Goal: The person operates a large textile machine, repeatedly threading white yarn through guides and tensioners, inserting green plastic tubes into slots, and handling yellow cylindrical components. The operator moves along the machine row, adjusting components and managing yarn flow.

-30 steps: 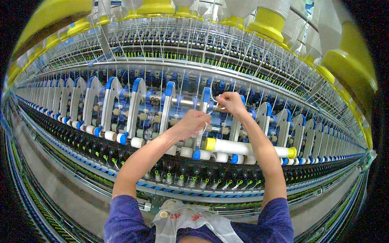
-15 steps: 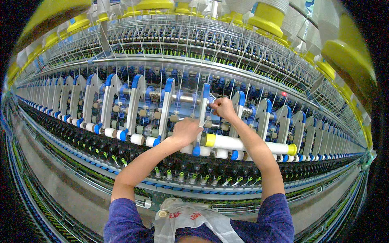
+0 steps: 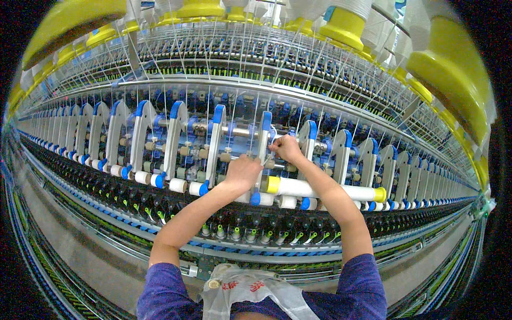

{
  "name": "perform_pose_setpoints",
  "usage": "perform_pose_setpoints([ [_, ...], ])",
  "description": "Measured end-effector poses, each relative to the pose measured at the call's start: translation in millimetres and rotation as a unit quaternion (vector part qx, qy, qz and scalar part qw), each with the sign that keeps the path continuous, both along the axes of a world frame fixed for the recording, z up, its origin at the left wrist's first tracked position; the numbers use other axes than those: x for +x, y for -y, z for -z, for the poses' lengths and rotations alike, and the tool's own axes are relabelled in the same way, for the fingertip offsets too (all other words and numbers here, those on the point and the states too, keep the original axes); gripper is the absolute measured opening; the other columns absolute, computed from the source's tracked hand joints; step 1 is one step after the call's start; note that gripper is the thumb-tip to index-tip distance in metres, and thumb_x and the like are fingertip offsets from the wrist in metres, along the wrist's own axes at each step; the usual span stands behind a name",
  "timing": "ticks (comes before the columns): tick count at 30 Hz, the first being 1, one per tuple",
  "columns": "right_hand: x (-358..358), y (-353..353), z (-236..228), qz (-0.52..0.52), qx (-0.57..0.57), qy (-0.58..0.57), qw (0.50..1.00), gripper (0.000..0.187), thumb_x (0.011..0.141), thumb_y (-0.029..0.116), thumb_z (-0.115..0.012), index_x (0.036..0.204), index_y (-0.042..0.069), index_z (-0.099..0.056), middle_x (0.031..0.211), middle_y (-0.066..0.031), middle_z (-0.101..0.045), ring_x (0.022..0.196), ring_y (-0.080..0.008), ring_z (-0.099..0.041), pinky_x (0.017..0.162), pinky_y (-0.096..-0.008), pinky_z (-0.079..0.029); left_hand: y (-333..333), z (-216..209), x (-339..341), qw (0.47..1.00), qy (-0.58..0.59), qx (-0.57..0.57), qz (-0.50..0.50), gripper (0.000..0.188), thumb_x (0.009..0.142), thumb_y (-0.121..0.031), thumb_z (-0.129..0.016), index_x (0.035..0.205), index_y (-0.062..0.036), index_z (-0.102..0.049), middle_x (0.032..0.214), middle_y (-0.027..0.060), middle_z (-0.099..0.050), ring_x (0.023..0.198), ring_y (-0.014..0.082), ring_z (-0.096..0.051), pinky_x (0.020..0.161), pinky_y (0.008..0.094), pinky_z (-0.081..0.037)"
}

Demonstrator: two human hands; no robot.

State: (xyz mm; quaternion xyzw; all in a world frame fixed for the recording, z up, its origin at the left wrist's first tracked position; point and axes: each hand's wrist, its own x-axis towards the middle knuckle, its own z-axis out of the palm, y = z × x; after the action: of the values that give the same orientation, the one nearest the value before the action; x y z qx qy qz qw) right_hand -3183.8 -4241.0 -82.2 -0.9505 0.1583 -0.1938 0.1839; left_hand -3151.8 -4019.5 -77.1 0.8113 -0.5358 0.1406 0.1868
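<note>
My left hand (image 3: 245,172) is closed beside a grey arm with a blue cap (image 3: 265,133) on a spinning frame. A thin white strand (image 3: 268,158) shows at its fingertips, which are partly hidden by the hand. My right hand (image 3: 287,149) pinches with thumb and forefinger just right of the same arm, a little above and beyond the left hand. White fibre runs by these fingers too, though its exact path is too fine to follow. Below my right forearm, a long white bobbin with yellow ends (image 3: 325,189) lies across the front of the machine.
Similar blue-capped arms (image 3: 174,138) line the machine on both sides. Below them run white rollers (image 3: 177,185) and a row of green-tipped spindles (image 3: 236,232). Large yellow-based spools (image 3: 344,26) hang overhead, with many strands coming down past a metal rail (image 3: 213,81).
My right hand has come down slightly and closer to the left hand, still pinched. The machine has shifted a little left in view. My left hand stays by the same arm.
</note>
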Motion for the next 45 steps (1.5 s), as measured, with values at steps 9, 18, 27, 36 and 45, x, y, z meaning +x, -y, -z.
perform_pose_setpoints([
  [9,-5.5,-6.0,-3.2,0.022,-0.003,-0.013,1.0,0.02,0.072,0.023,-0.074,0.068,0.004,-0.069,0.062,-0.0083,-0.065,0.057,-0.0161,-0.063,0.058,-0.0331,-0.05,15.5,3.6,15.1,0.82,-0.439,-0.271,0.248,0.031,0.093,-0.03,-0.049,0.072,-0.008,-0.055,0.066,0.001,-0.048,0.062,0.0142,-0.047,0.06,0.0265,-0.04],
  [18,-27.6,-9.8,-29.5,-0.077,0.043,-0.091,0.992,0.033,0.077,0.034,-0.067,0.086,0.001,-0.067,0.084,-0.0194,-0.066,0.076,-0.0308,-0.064,0.07,-0.04,-0.05,-122.5,154.1,-44.5,0.718,-0.597,0.24,0.267,0.036,0.089,-0.04,-0.048,0.065,-0.0127,-0.046,0.055,-0.0041,-0.035,0.05,0.0092,-0.033,0.047,0.0283,-0.029],
  [27,-240.8,-84.2,-27.2,-0.093,-0.056,0.279,0.954,0.022,0.08,0.008,-0.064,0.101,0.003,-0.061,0.091,-0.0136,-0.064,0.084,-0.0293,-0.063,0.072,-0.0363,-0.051,-147.3,282.9,-146.6,0.541,-0.623,0.496,0.271,0.025,0.089,-0.036,-0.05,0.092,-0.0114,-0.052,0.084,0.0063,-0.048,0.078,0.0194,-0.045,0.069,0.0329,-0.036],
  [36,-581.4,-3.6,61.4,0.355,0.123,0.175,0.91,0.021,0.083,0.021,-0.061,0.09,0.002,-0.066,0.08,-0.0145,-0.066,0.07,-0.0263,-0.064,0.066,-0.0334,-0.05,3.7,272.0,-301.6,0.609,-0.517,0.45,0.399,0.038,0.089,-0.032,-0.052,0.119,-0.0101,-0.058,0.113,0.0167,-0.061,0.106,0.0295,-0.058,0.091,0.0375,-0.044],
  [45,-806.2,53.0,221.2,0.491,0.315,0.187,0.79,0.025,0.085,0.023,-0.062,0.075,0.0,-0.065,0.068,-0.0051,-0.063,0.063,-0.0094,-0.057,0.057,-0.0269,-0.045,152.5,176.9,-484.9,0.897,-0.184,0.181,0.359,0.03,0.087,-0.03,-0.055,0.103,-0.0061,-0.063,0.086,0.0177,-0.065,0.076,0.0354,-0.063,0.065,0.0453,-0.05],
])
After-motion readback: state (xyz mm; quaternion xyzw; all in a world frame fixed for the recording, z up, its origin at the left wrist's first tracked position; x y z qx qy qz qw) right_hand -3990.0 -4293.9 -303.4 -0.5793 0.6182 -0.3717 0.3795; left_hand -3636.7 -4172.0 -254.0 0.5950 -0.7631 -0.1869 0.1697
